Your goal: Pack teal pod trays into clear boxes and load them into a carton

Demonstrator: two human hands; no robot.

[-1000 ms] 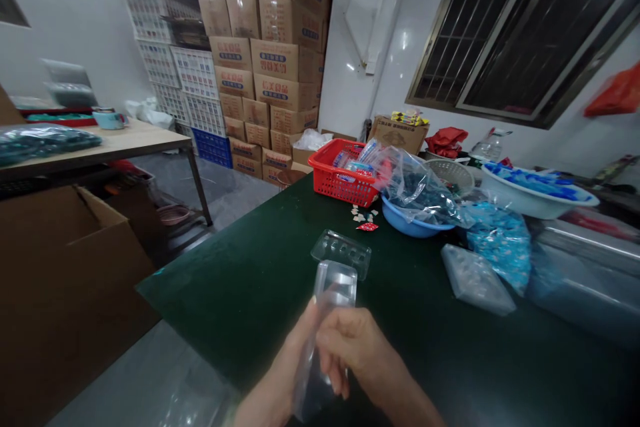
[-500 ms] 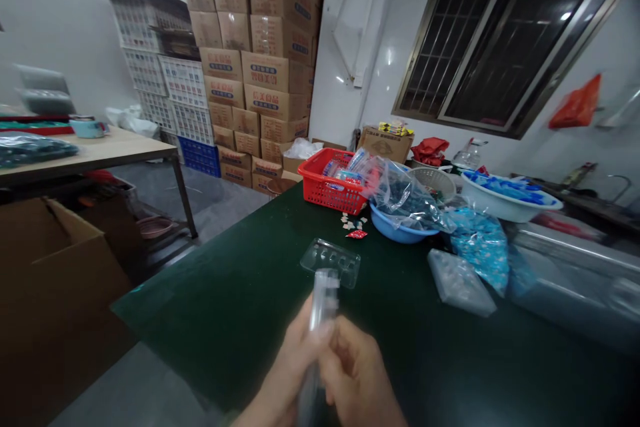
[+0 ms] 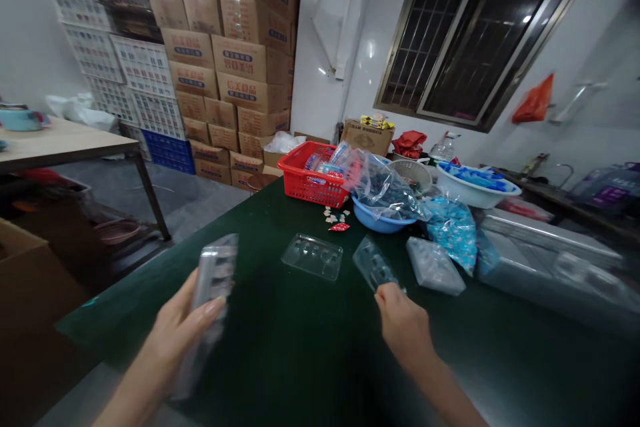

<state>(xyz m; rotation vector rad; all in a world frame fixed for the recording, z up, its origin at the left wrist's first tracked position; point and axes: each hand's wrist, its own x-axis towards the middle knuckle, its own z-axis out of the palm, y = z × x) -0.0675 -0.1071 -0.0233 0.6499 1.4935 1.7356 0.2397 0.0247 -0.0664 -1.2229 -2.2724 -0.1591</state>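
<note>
My left hand (image 3: pixel 187 320) is closed around a stack of clear plastic trays (image 3: pixel 216 273), held on edge over the left part of the green table. In my right hand (image 3: pixel 403 317) a single clear plastic tray (image 3: pixel 374 263) is pinched by its near end, tilted just above or against the tabletop; I cannot tell which. Another clear tray (image 3: pixel 313 256) with moulded hollows lies flat on the table between my hands, touched by neither. Farther right rests a pile of clear plastic trays or sheets (image 3: pixel 435 267).
Beyond the trays stand a red basket (image 3: pixel 315 190) and a blue basin (image 3: pixel 383 221) heaped with plastic bags. Small packets (image 3: pixel 339 227) lie before the basket. A blue patterned bag (image 3: pixel 450 230) and a large translucent bin (image 3: pixel 540 263) occupy the right side. The green table's (image 3: pixel 150 300) left edge drops off.
My hands have moved apart, the left going left with the stack, the right going right with one tray. Both were together on the stack before. The view has turned right.
</note>
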